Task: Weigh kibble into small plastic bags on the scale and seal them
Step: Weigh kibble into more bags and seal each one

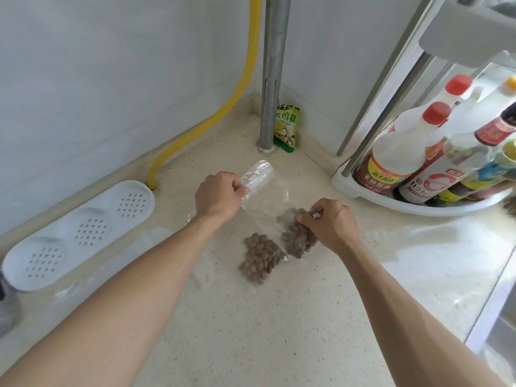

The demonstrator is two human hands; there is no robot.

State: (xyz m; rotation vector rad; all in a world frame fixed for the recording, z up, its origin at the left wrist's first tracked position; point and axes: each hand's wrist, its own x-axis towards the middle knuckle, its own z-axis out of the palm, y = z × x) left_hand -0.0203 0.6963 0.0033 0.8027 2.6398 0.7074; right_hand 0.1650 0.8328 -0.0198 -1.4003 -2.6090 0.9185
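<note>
- Left hand (219, 198) gripped a clear bag (258, 177), its long axis running up-right toward the wall.
- Right hand (331, 223) pinched a kibble bag (297, 238).
- A second kibble bag (261, 258) lay beside it.

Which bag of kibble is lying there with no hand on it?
The nearer bag of kibble, lying alone on the counter. The farther bag is pinched by the right hand.
</note>
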